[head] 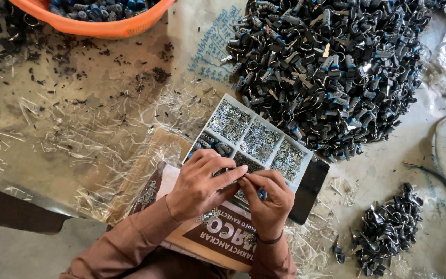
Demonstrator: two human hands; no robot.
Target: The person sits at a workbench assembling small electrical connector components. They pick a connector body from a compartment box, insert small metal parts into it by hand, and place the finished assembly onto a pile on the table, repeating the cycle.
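Both hands meet over the near corner of the white compartment tray [305, 157], which rests on a printed cardboard sheet [223, 232]. The left hand [200, 186] curls shut, fingertips pinching at a small dark piece with a blue end [260, 193]; the right hand [268, 199] closes its grip on that same piece. Beyond the tray spreads a big heap of black parts [331, 67]; a smaller pile [388, 227] sits well apart on the right, an orange basket [99, 26] far off.

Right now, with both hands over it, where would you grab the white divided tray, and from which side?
Probably by the bare far rim of the white divided tray, reaching in from the far-left side. The left hand and right hand cover the near edge, and the big pile of black parts crowds its right side.
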